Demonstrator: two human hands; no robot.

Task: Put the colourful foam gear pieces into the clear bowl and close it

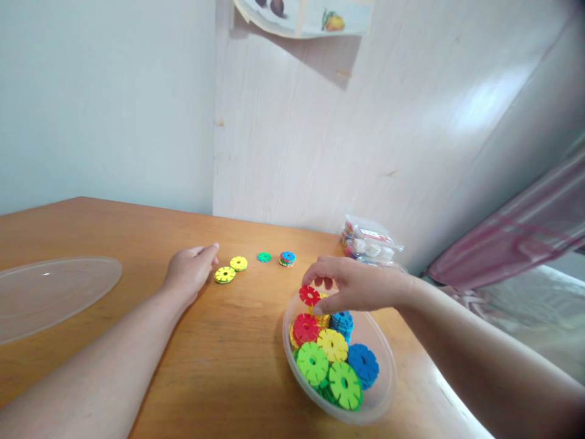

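Right hand [354, 283] hovers over clear bowl [292, 341], fingers pinching a red disc [309, 296] at its upper rim; more red, yellow, green and blue discs fill the bowl. Left hand [189, 268] rests on the wooden counter [219, 366], fingers loosely open, just beside a yellow disc [225, 275]. Clear lid [50, 296] lies far left. Small plastic boxes [370, 241] by the wall; label unreadable

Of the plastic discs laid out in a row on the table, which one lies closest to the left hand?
The yellow notched plastic disc at the row's near-left end, just beside the left hand; the other yellow, green and blue ones lie farther right.
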